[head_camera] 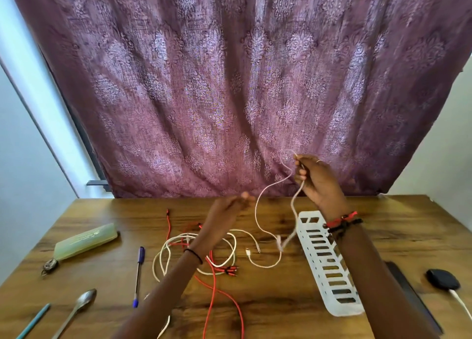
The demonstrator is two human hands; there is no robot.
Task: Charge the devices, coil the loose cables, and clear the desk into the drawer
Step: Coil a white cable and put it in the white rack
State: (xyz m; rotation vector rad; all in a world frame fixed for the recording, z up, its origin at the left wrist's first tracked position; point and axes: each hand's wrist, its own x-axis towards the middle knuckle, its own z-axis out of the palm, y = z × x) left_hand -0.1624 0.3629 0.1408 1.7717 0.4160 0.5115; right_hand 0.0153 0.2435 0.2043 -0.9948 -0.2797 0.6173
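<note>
My right hand (315,179) is raised above the desk and grips a white cable (258,218), which hangs down in two strands to the wood. My left hand (229,211) hovers blurred over the desk's middle, fingers loose, holding nothing that I can see. Below it lies a tangle of white cables (166,257) mixed with a red cable (213,295) that runs toward the front edge. A small black device (443,279) with a white lead plugged in sits at the far right.
A white slotted basket (329,267) lies under my right forearm. On the left of the wooden desk (281,303) are a pale green case (85,240) with keys, a blue pen (138,275), a spoon (76,310) and a teal pencil (34,322). A purple curtain (229,83) hangs behind.
</note>
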